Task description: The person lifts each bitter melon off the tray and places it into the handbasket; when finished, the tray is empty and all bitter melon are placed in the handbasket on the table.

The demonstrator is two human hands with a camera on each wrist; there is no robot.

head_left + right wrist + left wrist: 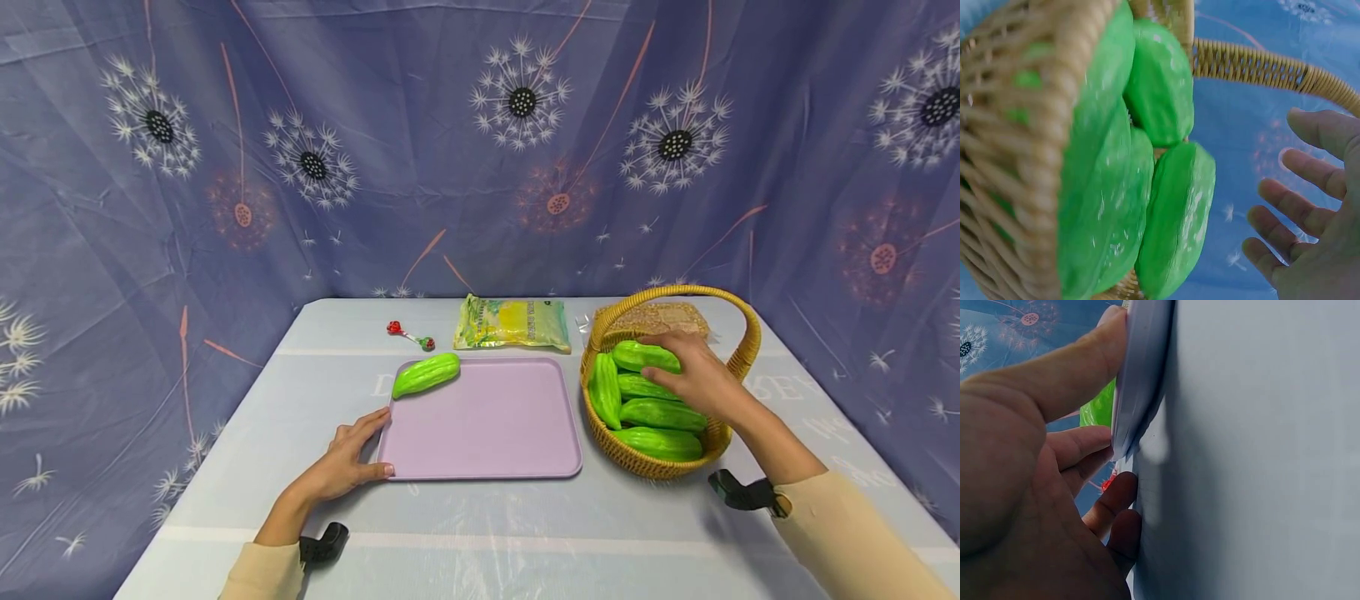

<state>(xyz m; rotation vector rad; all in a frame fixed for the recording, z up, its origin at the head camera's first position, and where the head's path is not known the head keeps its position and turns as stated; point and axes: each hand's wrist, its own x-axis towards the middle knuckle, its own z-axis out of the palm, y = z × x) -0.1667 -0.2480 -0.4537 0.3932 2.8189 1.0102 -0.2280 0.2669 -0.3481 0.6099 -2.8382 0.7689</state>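
Observation:
A lilac tray [483, 425] lies flat on the table, with one green, ridged bitter melon [426, 375] at its far left corner. My left hand [341, 458] rests on the table at the tray's left side; in the left wrist view its thumb and fingertips touch the tray's rim [1141, 369]. To the right stands a yellow woven basket [618, 454] holding several bitter melons [660, 442]. Over the basket, my right hand [693, 375] reaches with spread fingers. The right wrist view shows this hand [1316, 200] apart from the nearest melon [1179, 219], holding nothing.
The basket's tall arched handle [750, 333] rises around my right hand. Along the back of the table lie a yellow-green packet [513, 323], a clear bag of light brown food [656, 318] and a small red-and-green item with a white stick [411, 336]. A patterned blue curtain [420, 167] hangs behind.

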